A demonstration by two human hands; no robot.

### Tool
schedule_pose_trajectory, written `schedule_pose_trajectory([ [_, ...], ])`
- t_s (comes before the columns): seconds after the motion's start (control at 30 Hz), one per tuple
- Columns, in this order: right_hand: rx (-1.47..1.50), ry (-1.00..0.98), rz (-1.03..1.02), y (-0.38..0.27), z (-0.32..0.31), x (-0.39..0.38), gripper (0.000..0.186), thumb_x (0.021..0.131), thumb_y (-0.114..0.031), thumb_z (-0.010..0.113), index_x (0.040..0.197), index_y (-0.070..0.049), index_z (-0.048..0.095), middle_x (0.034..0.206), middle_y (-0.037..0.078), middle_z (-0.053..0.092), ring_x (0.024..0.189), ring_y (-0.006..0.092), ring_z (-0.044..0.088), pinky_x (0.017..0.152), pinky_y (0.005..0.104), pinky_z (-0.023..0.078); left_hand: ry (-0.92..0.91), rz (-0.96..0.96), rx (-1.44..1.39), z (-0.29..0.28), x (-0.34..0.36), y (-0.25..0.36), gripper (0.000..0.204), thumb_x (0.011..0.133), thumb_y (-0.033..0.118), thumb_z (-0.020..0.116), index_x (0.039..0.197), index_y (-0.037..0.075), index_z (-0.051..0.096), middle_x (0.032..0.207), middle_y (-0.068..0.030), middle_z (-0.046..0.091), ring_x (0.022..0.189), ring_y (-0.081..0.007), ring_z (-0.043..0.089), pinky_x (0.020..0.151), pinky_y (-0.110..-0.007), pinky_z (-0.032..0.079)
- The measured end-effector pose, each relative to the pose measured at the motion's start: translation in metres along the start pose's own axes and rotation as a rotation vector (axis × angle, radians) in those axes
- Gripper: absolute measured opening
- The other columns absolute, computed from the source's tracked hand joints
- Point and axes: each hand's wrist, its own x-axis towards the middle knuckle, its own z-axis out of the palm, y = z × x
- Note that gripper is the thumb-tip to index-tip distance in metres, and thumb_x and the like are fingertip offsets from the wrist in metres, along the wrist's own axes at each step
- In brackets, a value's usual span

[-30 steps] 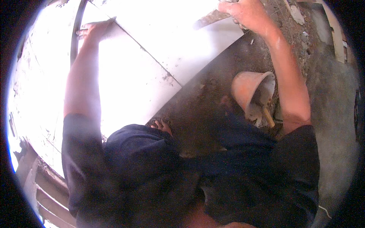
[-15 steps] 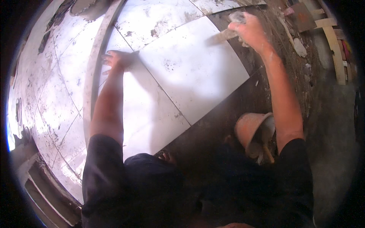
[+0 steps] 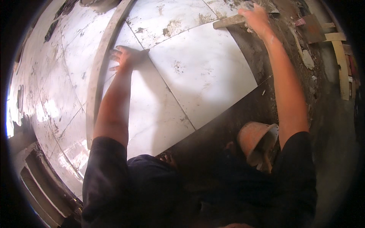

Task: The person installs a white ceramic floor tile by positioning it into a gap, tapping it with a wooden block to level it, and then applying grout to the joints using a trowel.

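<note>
Furthest left, beyond the left hand, lie already laid white floor tiles (image 3: 49,95) smeared with grey mortar, and a long straightedge (image 3: 99,72) runs across them just beside that hand's fingertips. The left hand (image 3: 127,57) lies flat and open, fingers spread, pressing on the near tile (image 3: 152,114) close to the joint where it meets the large white tile (image 3: 201,72). That large tile sits between the two hands, its near edge bordering bare dark mortar bed (image 3: 228,125). At the tile's far right corner the right hand (image 3: 257,18) is closed around the end of a flat wooden piece (image 3: 228,22) resting on the tile's edge. Below the right forearm stands an orange bucket (image 3: 256,140). The step looks like seating and levelling the tile; the next move seems to call for steady downward pressure while checking the joint stays flush.
</note>
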Motion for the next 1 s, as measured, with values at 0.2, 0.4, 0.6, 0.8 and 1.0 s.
schedule_pose_trajectory([
  [0.2, 0.085, -0.084, -0.107, -0.019, 0.010, -0.009, 0.056, 0.085, -0.024, 0.067, 0.127, 0.011, 0.052, 0.101, 0.016, 0.066, 0.076, 0.0203, 0.064, 0.061, 0.0349, 0.052, -0.049, 0.008, -0.022, -0.024, -0.021, 0.005, 0.133, 0.077, 0.065, 0.075, 0.158, -0.002, -0.006, 0.165, -0.0268, -0.012, 0.154, -0.0415, -0.012, 0.118, -0.070, 0.000],
  [0.4, -0.010, -0.081, -0.218, 0.019, 0.027, 0.026, 0.083, 0.081, -0.032, 0.074, 0.145, 0.012, 0.042, 0.101, 0.016, 0.067, 0.067, 0.0191, 0.064, 0.053, 0.0338, 0.051, -0.042, 0.025, -0.020, -0.011, -0.016, 0.003, 0.132, 0.077, 0.069, 0.073, 0.159, 0.001, -0.004, 0.166, -0.0244, -0.011, 0.154, -0.0409, -0.011, 0.118, -0.069, -0.002],
  [0.6, 0.006, -0.292, -0.216, 0.003, 0.032, 0.032, 0.062, 0.084, -0.029, 0.073, 0.132, 0.006, 0.054, 0.107, 0.016, 0.069, 0.084, 0.0251, 0.067, 0.070, 0.0363, 0.053, -0.018, 0.046, -0.058, -0.001, -0.012, 0.001, 0.136, 0.073, 0.070, 0.077, 0.160, 0.001, -0.002, 0.167, -0.0244, -0.010, 0.154, -0.0418, -0.012, 0.116, -0.072, -0.002],
  [0.8, 0.059, -0.209, -0.336, -0.060, 0.040, -0.047, 0.050, 0.085, -0.019, 0.065, 0.122, 0.013, 0.056, 0.105, 0.020, 0.066, 0.086, 0.0250, 0.065, 0.073, 0.0367, 0.053, 0.015, 0.056, -0.037, -0.003, -0.004, -0.007, 0.135, 0.073, 0.072, 0.075, 0.160, 0.003, -0.001, 0.166, -0.0254, -0.009, 0.154, -0.0425, -0.012, 0.115, -0.074, -0.001],
  [1.0, 0.024, -0.239, -0.560, -0.069, 0.064, -0.058, 0.055, 0.082, -0.018, 0.066, 0.124, 0.015, 0.055, 0.107, 0.022, 0.067, 0.088, 0.0268, 0.066, 0.076, 0.0371, 0.054, -0.013, 0.042, -0.022, -0.008, -0.016, -0.001, 0.135, 0.072, 0.072, 0.075, 0.161, 0.006, -0.001, 0.167, -0.0229, -0.006, 0.155, -0.0397, -0.009, 0.116, -0.073, -0.001],
])
